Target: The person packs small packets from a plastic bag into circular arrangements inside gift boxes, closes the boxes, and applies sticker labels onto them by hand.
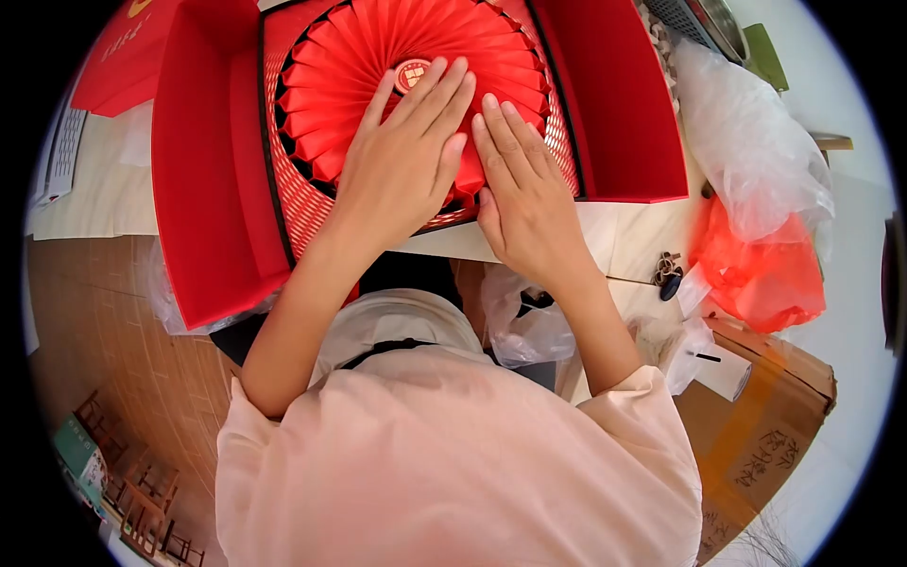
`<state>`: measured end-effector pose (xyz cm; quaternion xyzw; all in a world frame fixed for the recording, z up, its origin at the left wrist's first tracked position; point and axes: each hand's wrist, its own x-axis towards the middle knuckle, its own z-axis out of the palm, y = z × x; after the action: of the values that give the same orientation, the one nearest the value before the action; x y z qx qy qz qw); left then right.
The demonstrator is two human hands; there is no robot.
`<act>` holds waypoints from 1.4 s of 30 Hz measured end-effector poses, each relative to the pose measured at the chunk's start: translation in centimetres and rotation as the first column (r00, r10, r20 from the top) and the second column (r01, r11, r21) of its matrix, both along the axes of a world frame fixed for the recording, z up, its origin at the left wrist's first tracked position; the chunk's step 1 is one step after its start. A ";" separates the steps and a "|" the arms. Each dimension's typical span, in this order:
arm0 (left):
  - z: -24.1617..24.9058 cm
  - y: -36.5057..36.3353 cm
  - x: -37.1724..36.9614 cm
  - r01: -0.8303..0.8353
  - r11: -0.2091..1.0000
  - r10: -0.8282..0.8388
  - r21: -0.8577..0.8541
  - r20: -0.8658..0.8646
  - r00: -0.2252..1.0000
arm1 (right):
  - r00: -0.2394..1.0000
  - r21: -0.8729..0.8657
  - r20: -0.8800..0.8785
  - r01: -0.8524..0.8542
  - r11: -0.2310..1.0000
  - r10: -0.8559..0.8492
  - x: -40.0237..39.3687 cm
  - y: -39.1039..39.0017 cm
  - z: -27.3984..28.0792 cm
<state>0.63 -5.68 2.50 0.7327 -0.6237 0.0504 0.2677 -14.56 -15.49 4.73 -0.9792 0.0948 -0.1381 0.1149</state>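
Note:
A round red pleated piece (321, 85) with a small round emblem (413, 76) at its centre sits in a large red box (213, 189) whose side flaps are folded out. My left hand (402, 156) lies flat over the lower middle of the pleats, its fingers stretched out and their tips just below and beside the emblem. To its right, my right hand (522, 184) rests on the lower right pleats with its fingers extended. Neither hand is wrapped round anything. The pleats under both palms are hidden.
Keys (668, 275) lie on the table at the right, near a red plastic bag (770, 274) and a clear one (746, 132). A cardboard box (756, 444) stands lower right. A red bag (123, 57) is upper left; wooden chairs (146, 501) stand lower left.

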 end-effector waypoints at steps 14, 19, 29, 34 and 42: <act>-1.3 -1.5 -1.2 -0.159 0.971 0.118 0.179 0.219 0.969 | 0.993 0.071 -0.105 0.068 0.995 -0.061 -0.7 0.9 -1.3; -1.0 -1.1 -0.8 -0.131 0.980 0.111 0.147 0.138 0.984 | 0.999 0.119 -0.030 -0.019 0.993 0.023 -2.0 2.1 -1.4; 0.7 1.5 1.0 -0.227 0.969 0.188 -0.100 -0.300 0.935 | 0.997 0.161 -0.048 0.064 0.985 -0.057 -2.3 3.3 -1.4; 0.6 3.5 0.4 -0.255 0.966 0.244 -0.037 -0.191 0.951 | 0.993 0.302 0.113 0.008 0.953 -0.044 -2.6 3.0 -1.7; 1.2 4.5 -0.8 -0.169 0.985 0.151 -0.044 -0.275 0.949 | 0.870 0.345 0.327 0.255 0.904 -0.370 -3.7 0.6 -2.5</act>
<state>-0.12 -1.14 3.75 0.7715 -0.5177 -0.0077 0.3698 -18.29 -14.92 2.27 -0.8763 0.2484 -0.3290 0.2495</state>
